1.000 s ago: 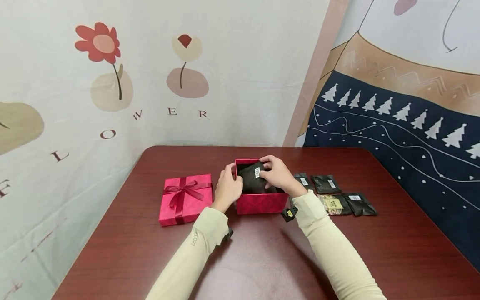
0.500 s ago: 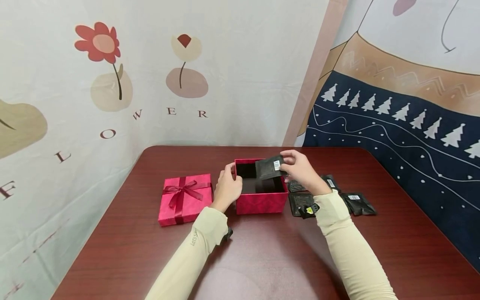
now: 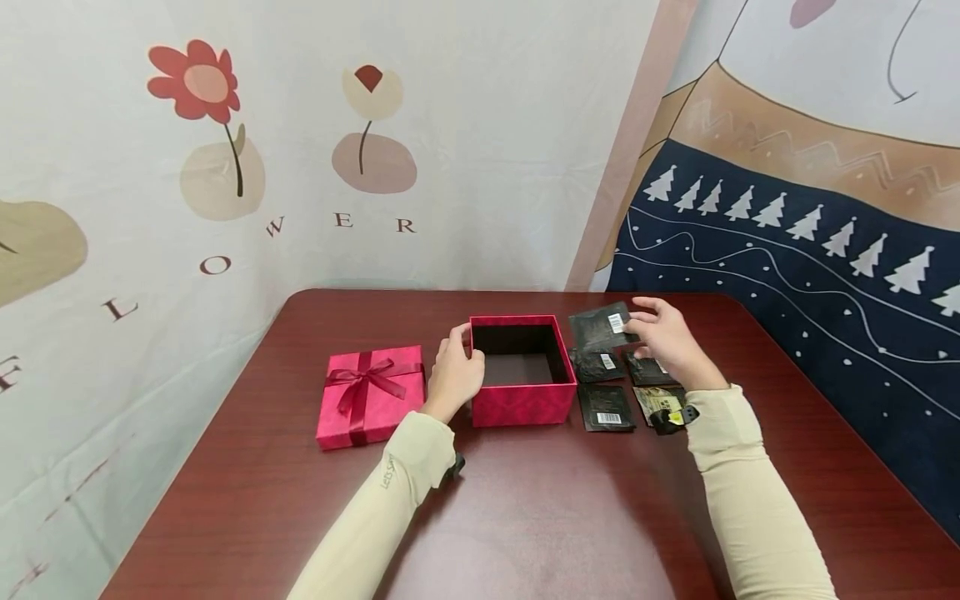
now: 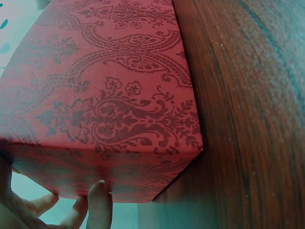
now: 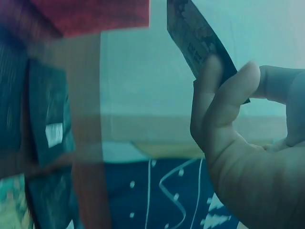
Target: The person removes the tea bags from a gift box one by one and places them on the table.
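Observation:
My left hand (image 3: 456,375) grips the left wall of a red gift box (image 3: 522,405), thumb at the rim and fingers along the outside. In the left wrist view, fingertips (image 4: 100,200) rest against the box's patterned side (image 4: 128,86). The box stands lidless, its dark inner floor showing. My right hand (image 3: 671,340) pinches a flat black sachet (image 3: 597,327) with a white barcode label, raised to the right of the box. In the right wrist view, the sachet (image 5: 195,40) is tilted between thumb and fingers, a printed face showing.
Below the raised sachet lie black sachets (image 3: 606,408) and one with a yellowish printed front (image 3: 651,402), partly hidden by the right wrist strap. A pink lid (image 3: 408,387) with a dark red bow lies left of the box. Printed cloth (image 3: 487,167) hangs behind the wooden table (image 3: 510,508).
My right hand has lifted the black sachet out of the box and carried it right, over the other sachets. The left hand stays at the box's left wall.

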Tool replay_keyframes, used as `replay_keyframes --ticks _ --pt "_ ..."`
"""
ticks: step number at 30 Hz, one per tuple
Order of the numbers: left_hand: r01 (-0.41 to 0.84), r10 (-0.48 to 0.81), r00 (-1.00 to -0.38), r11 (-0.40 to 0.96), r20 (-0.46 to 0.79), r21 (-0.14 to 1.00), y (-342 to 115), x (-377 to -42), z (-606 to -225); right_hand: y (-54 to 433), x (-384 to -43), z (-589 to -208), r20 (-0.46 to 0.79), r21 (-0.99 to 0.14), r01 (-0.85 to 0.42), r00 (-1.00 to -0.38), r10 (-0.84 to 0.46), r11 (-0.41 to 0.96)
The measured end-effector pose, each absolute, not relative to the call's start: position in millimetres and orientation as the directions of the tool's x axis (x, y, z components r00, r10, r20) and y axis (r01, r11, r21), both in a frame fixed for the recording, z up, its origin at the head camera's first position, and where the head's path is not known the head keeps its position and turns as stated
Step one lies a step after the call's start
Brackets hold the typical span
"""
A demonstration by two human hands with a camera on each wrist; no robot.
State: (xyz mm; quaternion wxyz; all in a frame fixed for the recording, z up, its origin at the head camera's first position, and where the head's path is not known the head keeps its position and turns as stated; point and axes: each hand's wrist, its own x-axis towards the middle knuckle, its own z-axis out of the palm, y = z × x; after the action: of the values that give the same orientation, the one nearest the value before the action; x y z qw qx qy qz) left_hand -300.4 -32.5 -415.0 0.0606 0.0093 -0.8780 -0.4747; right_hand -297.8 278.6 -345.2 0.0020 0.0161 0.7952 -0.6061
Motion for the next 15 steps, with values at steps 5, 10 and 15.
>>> replay_keyframes --ticks 5,10,15 --pt "0.041 -0.068 -0.993 0.554 0.094 0.832 -31.6 -300.9 -414.9 309.8 -296.1 -353.6 -0.060 -0.953 0.076 -0.996 0.065 0.292" --pt "0.042 -0.064 -0.994 0.555 0.093 0.831 -31.0 -300.8 -415.0 335.2 -294.3 -364.4 -0.084 -0.949 0.110 -0.992 0.099 0.297" --pt "0.043 -0.072 -0.993 0.553 0.098 0.832 -31.5 -300.0 -414.1 353.6 -292.0 -372.0 -0.094 -0.949 0.125 -0.988 0.120 0.289"
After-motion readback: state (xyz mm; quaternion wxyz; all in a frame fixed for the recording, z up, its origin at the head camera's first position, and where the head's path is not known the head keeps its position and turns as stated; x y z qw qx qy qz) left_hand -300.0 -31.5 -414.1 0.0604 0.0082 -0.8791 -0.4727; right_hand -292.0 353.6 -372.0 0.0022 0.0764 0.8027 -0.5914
